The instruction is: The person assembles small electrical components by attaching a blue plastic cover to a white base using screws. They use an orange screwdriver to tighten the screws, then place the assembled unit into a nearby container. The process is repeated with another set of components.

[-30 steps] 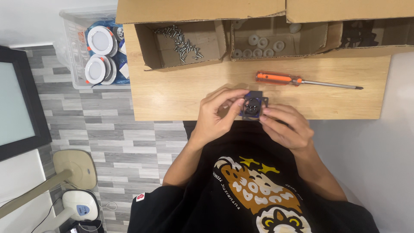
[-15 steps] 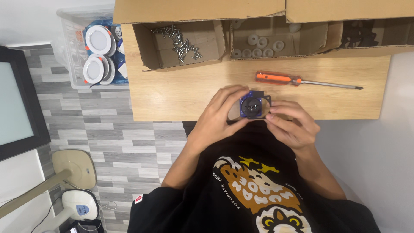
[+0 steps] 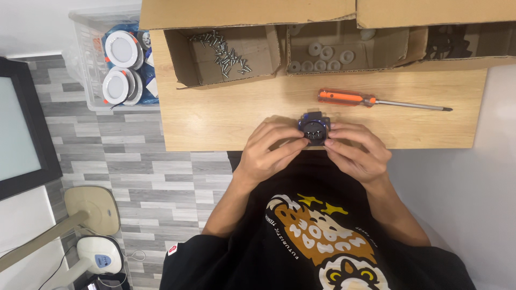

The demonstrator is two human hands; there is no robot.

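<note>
Black and round, with a blue rim, a small part is gripped between the fingertips of both hands at the near edge of the wooden worktop. It is pinched by the left hand from one side and the right hand from the other. An orange-handled screwdriver lies just beyond, before cardboard boxes holding screws and white washers.

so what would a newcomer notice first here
Both hands, left and right, pinch a small dark round part at the near edge of the wooden table. Just beyond lies an orange-handled screwdriver, with a box of screws at the far edge.
</note>
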